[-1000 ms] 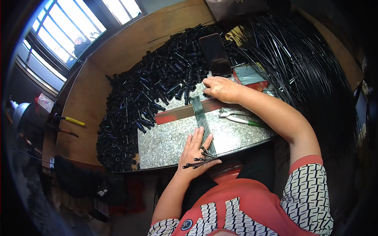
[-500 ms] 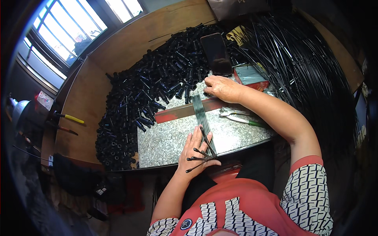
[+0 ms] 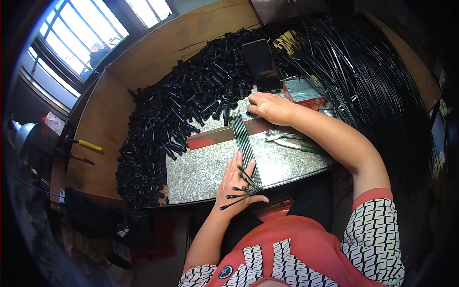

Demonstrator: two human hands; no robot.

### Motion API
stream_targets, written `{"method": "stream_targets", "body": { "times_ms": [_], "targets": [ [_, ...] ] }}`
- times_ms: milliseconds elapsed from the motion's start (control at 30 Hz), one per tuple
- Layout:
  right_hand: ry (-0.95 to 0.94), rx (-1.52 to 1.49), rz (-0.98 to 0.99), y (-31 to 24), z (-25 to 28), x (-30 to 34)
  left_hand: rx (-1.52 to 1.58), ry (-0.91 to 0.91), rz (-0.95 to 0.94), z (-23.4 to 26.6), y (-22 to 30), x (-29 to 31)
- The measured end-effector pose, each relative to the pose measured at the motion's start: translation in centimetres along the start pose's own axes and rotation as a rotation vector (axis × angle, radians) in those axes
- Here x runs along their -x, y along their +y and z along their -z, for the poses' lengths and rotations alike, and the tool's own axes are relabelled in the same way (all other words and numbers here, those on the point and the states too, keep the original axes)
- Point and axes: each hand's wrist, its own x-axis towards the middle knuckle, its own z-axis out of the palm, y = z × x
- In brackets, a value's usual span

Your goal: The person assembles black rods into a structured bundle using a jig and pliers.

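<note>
I see slim, straight, dark rods (image 3: 243, 138) aligned, touching the flattened left hand (image 3: 231, 184); what the right hand (image 3: 269, 108) grips, I can't tell.

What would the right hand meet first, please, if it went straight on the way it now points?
Heading forward and to the left, the right hand would probably meet the pile of black tubular pieces first, though the hand's exact height is unclear.
</note>
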Motion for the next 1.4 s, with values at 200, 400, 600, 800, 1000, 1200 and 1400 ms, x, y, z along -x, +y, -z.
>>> {"method": "stream_targets", "body": {
  "times_ms": [200, 400, 600, 800, 1000, 1200, 1400],
  "targets": [
    [0.014, 0.011, 0.046, -0.3, 0.2, -0.2, 0.025, 0.025, -0.045, 0.0, -0.2, 0.0],
    [-0.044, 0.025, 0.055, -0.8, 0.2, 0.0, 0.008, 0.022, -0.038, 0.0, -0.1, 0.0],
    [-0.031, 0.021, 0.058, -1.3, 0.3, 0.1, -0.005, 0.008, -0.059, 0.0, -0.1, 0.1],
    [-0.08, 0.034, 0.029, -2.0, 0.8, 0.0, -0.002, 0.023, -0.073, -0.1, -0.2, 0.1],
    [-0.026, 0.057, 0.05, -0.9, 0.1, 0.4, 0.018, 0.046, -0.079, -0.1, -0.1, 0.0],
    [-0.007, 0.029, 0.051, -1.4, -0.1, -0.1, 0.034, 0.056, -0.078, -0.1, -0.3, 0.1],
    [0.066, -0.053, 0.036, -1.9, -0.7, -0.6, 0.043, 0.06, -0.081, -0.3, -0.1, 0.0]
  ]
}}
